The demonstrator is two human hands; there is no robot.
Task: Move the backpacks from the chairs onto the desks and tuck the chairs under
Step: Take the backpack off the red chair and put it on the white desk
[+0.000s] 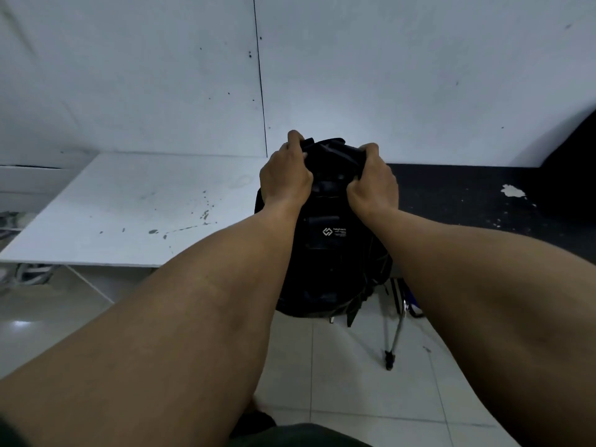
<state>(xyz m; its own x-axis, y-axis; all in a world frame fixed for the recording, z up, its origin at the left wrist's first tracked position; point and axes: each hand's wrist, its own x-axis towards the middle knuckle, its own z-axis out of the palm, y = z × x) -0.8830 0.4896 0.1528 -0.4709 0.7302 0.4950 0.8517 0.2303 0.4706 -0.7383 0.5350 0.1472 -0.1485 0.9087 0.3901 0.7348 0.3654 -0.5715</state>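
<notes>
A black backpack with a small white logo hangs in the air in front of me, its lower part over the floor near the desk edges. My left hand and my right hand both grip its top, one on each side. A white desk with dark stains stands at the left, and a black desk with white paint chips at the right. No chair seat shows; a thin metal leg stands under the backpack's right side.
A white wall runs behind both desks. The floor is pale tile. Metal frame parts show under the white desk at the far left. A dark shape rises at the right edge.
</notes>
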